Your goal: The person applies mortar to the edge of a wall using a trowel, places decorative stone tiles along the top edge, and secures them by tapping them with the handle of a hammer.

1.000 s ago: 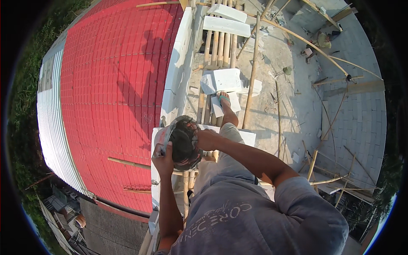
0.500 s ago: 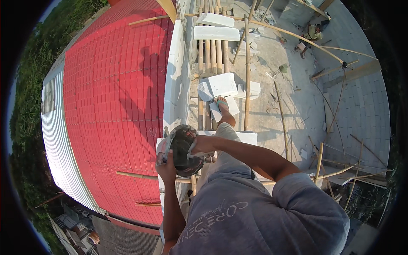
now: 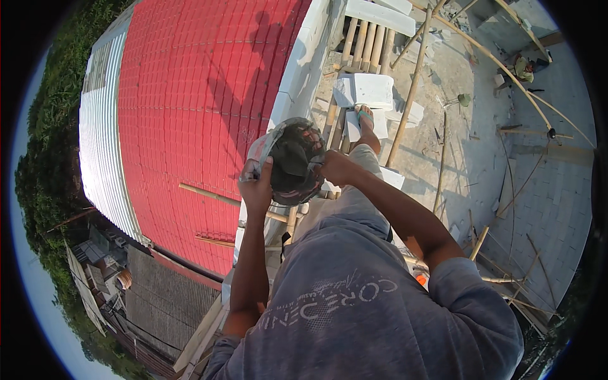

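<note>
Red tiled roofing (image 3: pixel 183 107), one slope, spreads to the left of one white block wall (image 3: pixel 297 60) beside the bamboo platform (image 3: pixel 368 49) beneath me. Two hands grip one dark, rounded bundle (image 3: pixel 292 161) above the platform's near end, close to the wall's edge: my left hand (image 3: pixel 256 187) is curled tight, thumb uppermost, on its left rim; my right hand (image 3: pixel 337 168) is closed on its right side. Two long white blocks (image 3: pixel 380 16) lie across the platform's far end. One sandalled foot (image 3: pixel 367 124) rests nearer me; one co-worker (image 3: pixel 522 68) is at far right.
</note>
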### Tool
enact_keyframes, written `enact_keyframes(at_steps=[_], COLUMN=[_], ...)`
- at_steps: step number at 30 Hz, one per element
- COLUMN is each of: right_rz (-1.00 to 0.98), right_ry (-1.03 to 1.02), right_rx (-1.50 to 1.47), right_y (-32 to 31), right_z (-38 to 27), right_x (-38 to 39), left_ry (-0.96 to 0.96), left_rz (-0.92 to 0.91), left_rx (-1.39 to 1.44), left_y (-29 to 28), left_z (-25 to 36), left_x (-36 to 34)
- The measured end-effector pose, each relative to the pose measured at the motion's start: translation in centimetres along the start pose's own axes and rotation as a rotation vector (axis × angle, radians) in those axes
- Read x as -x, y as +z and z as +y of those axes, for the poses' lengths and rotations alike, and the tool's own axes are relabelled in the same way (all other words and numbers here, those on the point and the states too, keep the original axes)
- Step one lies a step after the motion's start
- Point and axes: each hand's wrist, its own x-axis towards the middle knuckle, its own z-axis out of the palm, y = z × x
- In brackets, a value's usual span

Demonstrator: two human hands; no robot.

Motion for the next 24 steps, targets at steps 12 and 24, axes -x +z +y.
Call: enact_keyframes(at_steps=[12, 24], right_rz=[-0.193, -0.163], right_ry=[0.042, 0.019], right_rx=[-0.033, -0.157], right_y=[-0.9, -1.1], right_z=[-2.2, -1.7], right_x=[1.5, 1.6], left_ry=[0.047, -0.026], left_rz=[0.062, 0.065], left_rx=[-0.007, -0.034], left_y=[-0.5, -0.3], left_z=[-1.7, -0.7], left_x=[0.9, 1.3])
